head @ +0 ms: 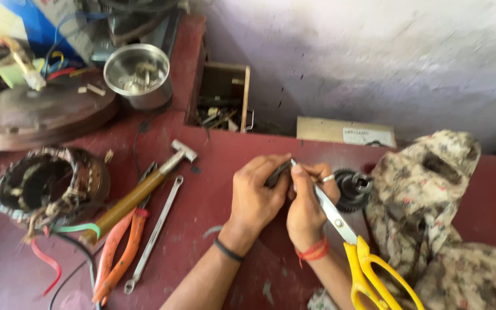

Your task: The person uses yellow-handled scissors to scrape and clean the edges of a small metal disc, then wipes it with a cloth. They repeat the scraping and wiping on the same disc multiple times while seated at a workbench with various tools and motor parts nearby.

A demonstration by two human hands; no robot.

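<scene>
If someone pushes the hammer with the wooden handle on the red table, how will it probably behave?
The hammer looks stiff, so it would likely slide as one piece. Its metal head probably makes that end heavier, so a push on the handle may swing it around the head. It lies across the orange pliers and beside the wrench, so it might drag or knock them.

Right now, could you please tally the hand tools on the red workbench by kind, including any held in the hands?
Yellow-handled scissors, held in the right hand: 1
Wooden-handled hammer: 1
Orange-handled pliers: 1
Slim steel spanner: 1
Total: 4
The left hand pinches a small dark part, not counted as a tool.
</scene>
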